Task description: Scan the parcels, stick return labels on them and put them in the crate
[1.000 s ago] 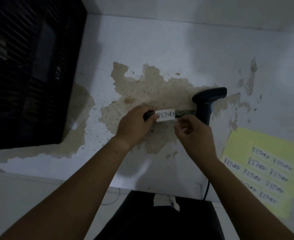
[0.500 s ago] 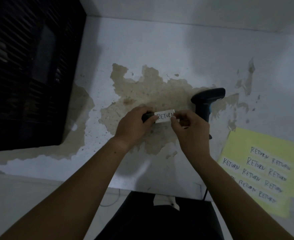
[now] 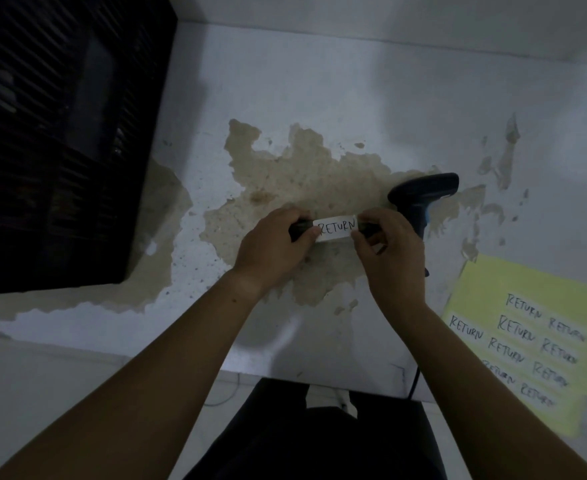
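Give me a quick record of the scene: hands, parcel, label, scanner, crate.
left hand: grips the left end of the dark parcel
right hand: pinches the right end of the label
label: white, reads RETURN, lies on the parcel
scanner: on the table, right of both hands, untouched
label sheets: yellow, far right
crate: dark, at left

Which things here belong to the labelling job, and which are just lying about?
Job: slim dark parcel, gripped by left hand; white RETURN label, pinched by right hand; black handheld scanner; yellow label sheets; black slatted crate.
Lying about: stained white table; the person's dark trousers.
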{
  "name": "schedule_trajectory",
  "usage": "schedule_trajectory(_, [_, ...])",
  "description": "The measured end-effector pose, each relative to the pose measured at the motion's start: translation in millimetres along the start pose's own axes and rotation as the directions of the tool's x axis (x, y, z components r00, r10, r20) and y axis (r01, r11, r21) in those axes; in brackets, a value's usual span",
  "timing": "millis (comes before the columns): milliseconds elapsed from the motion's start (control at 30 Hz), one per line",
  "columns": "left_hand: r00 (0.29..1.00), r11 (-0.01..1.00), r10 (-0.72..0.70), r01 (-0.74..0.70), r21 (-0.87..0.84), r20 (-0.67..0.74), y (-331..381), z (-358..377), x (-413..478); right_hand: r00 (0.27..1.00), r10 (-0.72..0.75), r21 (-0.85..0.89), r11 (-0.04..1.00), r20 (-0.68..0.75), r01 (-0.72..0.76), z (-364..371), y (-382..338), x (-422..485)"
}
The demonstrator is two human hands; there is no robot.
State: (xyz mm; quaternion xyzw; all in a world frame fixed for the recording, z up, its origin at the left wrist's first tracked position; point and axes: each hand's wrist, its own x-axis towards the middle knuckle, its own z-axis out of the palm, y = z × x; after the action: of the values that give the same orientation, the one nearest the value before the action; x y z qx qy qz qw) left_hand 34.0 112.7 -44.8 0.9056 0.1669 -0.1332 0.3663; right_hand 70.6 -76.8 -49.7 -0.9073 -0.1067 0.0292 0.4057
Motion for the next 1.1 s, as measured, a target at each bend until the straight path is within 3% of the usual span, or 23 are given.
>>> schedule_trajectory(67, [1.000, 1.000, -0.009, 0.009, 0.017, 0.007, 2.4, 0.0, -1.5, 0.996, -0.062, -0.062, 0.996, 0.061, 0.066, -0.8, 3.2, -0.9])
schedule_trajectory(200, [0.985, 0.926, 0.105, -0.047, 0.374, -0.136, 8.3, 4.4, -5.9, 0.988, -0.103, -0.123, 0.986, 0.115, 0.117, -3.6, 3.8, 0.2])
schedule_trajectory(267, [0.982, 0.949, 0.128, -0.081, 0.306, -0.137, 8.2, 4.9, -4.3, 0.984, -0.119, -0.111, 0.985, 0.131, 0.134, -5.0, 4.5, 2.6])
schedule_trajectory(367, [0.970, 0.984, 0.174, -0.167, 0.055, -0.167, 3.5, 5.8, -2.8, 0.973, -0.178, -0.187, 0.961, 0.144, 0.204, -4.5, 9.3, 3.7])
schedule_trajectory(467, [0.944, 0.962, 0.272, -0.266, 0.059, -0.187, 0.2, 11.0, -4.9, 0.965, -0.218, -0.286, 0.925, 0.143, 0.251, 1.3, 10.9, 4.1])
schedule_trajectory(733, [0.950, 0.955, 0.294, -0.288, 0.067, -0.104, -6.6, 10.4, -3.4, 0.943, -0.272, -0.329, 0.888, 0.191, 0.323, -3.7, 13.5, 7.2])
schedule_trajectory(900, [0.947, 0.951, 0.308, -0.302, 0.070, -0.092, -7.0, 8.5, -3.1, 0.963, -0.164, -0.319, 0.920, 0.213, 0.228, -1.0, 13.3, 10.0])
schedule_trajectory(1100, [0.961, 0.969, 0.246, -0.241, 0.053, -0.127, 1.8, 19.9, -5.8, 0.991, -0.016, -0.179, 0.983, 0.133, 0.040, 5.0, 4.6, 5.7])
